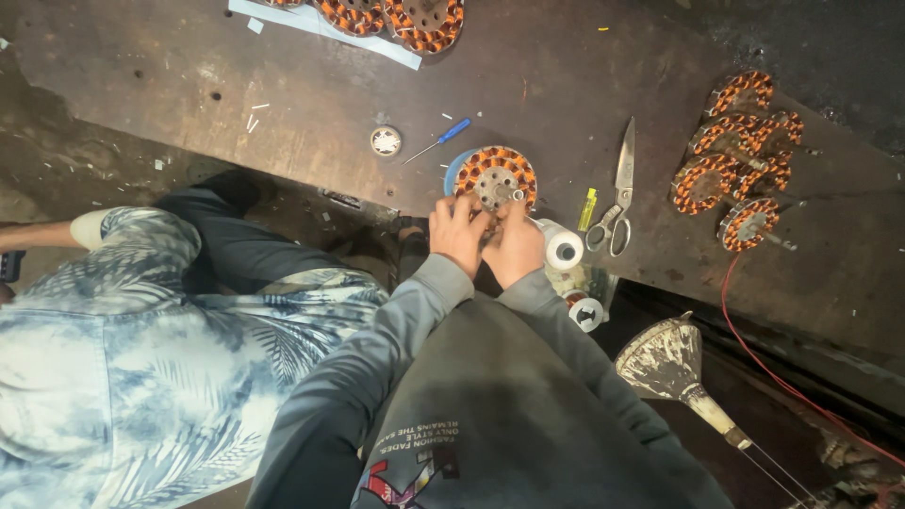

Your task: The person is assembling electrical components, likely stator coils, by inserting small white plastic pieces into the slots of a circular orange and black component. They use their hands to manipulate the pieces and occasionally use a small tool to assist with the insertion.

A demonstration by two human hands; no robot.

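Observation:
A round stator with orange copper windings point(496, 175) and a metal hub lies on the dark workbench point(311, 104), over a blue ring. My left hand point(458, 232) and my right hand point(516, 243) meet at its near edge, fingers curled on the windings. What the fingers pinch is hidden. A white spool of thread point(563, 249) lies just right of my right hand.
Scissors point(618, 193), a yellow tube point(587, 208), a blue screwdriver point(440, 139) and a small round part point(386, 141) lie nearby. Several wound stators point(737, 160) are piled at the right, more at the top point(396, 17). Another person in a patterned shirt point(123, 358) sits left. A funnel point(666, 358) stands lower right.

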